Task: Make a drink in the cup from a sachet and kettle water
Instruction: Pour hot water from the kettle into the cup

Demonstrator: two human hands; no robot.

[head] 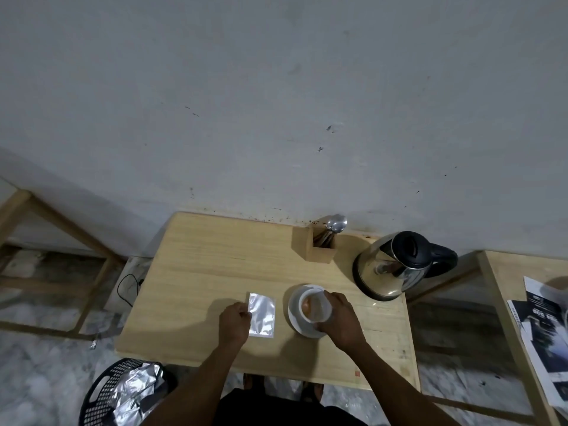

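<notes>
A white cup [315,305] with something brown inside stands on a white saucer [294,315] near the middle of the small wooden table [196,265]. My right hand [341,321] wraps around the cup from the right side. A silver foil sachet [262,315] lies flat on the table just left of the saucer, and my left hand [235,322] pinches its left edge. A steel kettle [396,265] with a black lid and handle stands at the back right of the table.
A wooden holder [319,244] with a metal spoon [335,224] stands at the back beside the kettle. A black basket [123,392] of crumpled foil sits on the floor at front left. Another table with printed papers [544,327] is on the right.
</notes>
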